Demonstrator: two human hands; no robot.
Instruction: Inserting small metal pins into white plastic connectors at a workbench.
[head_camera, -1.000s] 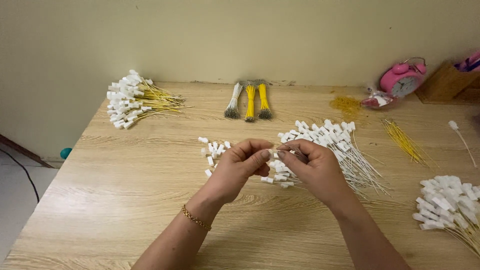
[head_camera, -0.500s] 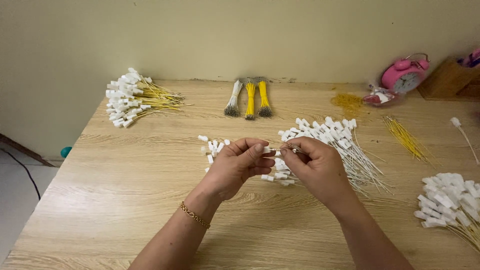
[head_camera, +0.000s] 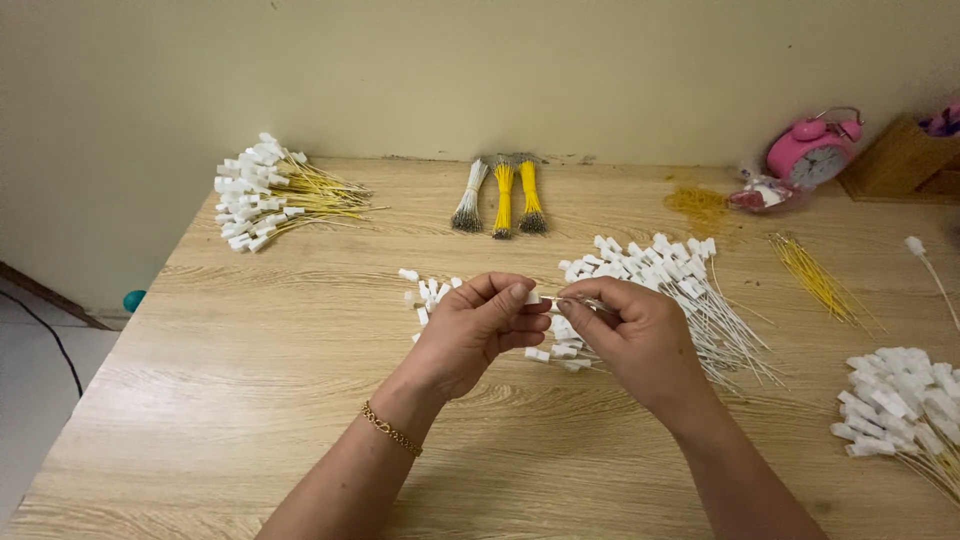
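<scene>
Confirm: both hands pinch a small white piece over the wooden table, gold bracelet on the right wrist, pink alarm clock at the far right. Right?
Not quite. The head view shows the gold bracelet on the left wrist, not the right. The rest holds: the left hand and right hand pinch a small white piece over the wooden table, and the pink alarm clock stands at the far right.

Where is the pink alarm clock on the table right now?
In the head view the pink alarm clock stands at the table's far right, against the wall, between a wooden box and a small clear packet.
</scene>
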